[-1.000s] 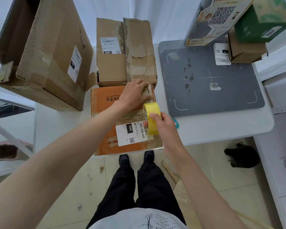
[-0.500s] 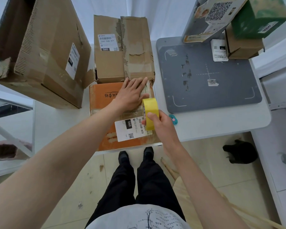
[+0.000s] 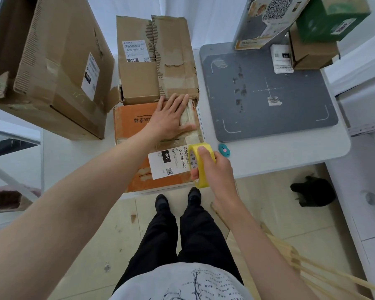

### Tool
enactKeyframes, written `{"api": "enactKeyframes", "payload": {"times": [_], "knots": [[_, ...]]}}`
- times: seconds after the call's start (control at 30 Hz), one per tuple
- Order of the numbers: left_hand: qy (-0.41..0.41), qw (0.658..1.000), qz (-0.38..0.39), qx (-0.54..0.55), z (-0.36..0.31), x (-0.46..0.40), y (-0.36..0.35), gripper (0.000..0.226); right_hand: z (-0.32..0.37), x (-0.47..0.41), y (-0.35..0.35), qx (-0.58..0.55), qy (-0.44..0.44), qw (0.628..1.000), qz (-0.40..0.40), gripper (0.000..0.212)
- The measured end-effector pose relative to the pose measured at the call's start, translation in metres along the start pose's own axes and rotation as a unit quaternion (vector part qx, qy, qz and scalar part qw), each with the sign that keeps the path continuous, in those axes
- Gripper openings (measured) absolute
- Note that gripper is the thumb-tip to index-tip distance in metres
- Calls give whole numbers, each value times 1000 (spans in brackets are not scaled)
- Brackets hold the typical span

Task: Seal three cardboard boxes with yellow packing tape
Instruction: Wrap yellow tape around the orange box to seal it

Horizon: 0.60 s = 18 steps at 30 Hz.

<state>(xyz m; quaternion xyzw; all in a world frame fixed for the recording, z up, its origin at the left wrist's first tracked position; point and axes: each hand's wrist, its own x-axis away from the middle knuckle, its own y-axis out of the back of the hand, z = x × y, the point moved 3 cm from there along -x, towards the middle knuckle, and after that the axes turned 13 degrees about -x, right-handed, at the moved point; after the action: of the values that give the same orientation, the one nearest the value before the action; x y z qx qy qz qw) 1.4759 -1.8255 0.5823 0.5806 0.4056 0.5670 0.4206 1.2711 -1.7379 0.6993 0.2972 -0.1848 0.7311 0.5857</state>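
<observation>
On the white bench (image 3: 279, 161), nearest its front edge, lies the orange box (image 3: 130, 131) with a white shipping label across its near end. The left hand (image 3: 169, 120) lies flat on its lid, fingers straight and spread, pressing down near the far right corner. The right hand (image 3: 212, 167) grasps the yellow tape roll (image 3: 200, 163), thumb on the outer rim and fingers through the core, holding it above the box's near right corner, over the label's edge. Whether a strip already runs from the roll to the lid cannot be told; no yellow band shows on the cardboard.

Just behind the orange box stands a medium brown box (image 3: 156, 61), its torn flaps closed but bare of yellow tape. To the left leans a large brown box (image 3: 59, 68), its end apparently open. Neither carries any yellow tape.

By this showing the job is near its start: the first box is in hand, the other two wait. A small teal cutter (image 3: 224, 150) lies on the bench just right of the roll, beside a grey mat (image 3: 290, 118).
</observation>
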Motion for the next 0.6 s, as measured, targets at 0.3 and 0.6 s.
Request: {"api": "enactKeyframes", "payload": {"times": [0.3, 0.6], "knots": [[-109, 992, -71, -8, -23, 36, 0, 70, -6, 1, 8, -39, -38, 997, 47, 10], [-232, 970, -62, 44, -27, 99, -15, 86, -11, 2, 9, -31, -34, 997, 57, 15]]}}
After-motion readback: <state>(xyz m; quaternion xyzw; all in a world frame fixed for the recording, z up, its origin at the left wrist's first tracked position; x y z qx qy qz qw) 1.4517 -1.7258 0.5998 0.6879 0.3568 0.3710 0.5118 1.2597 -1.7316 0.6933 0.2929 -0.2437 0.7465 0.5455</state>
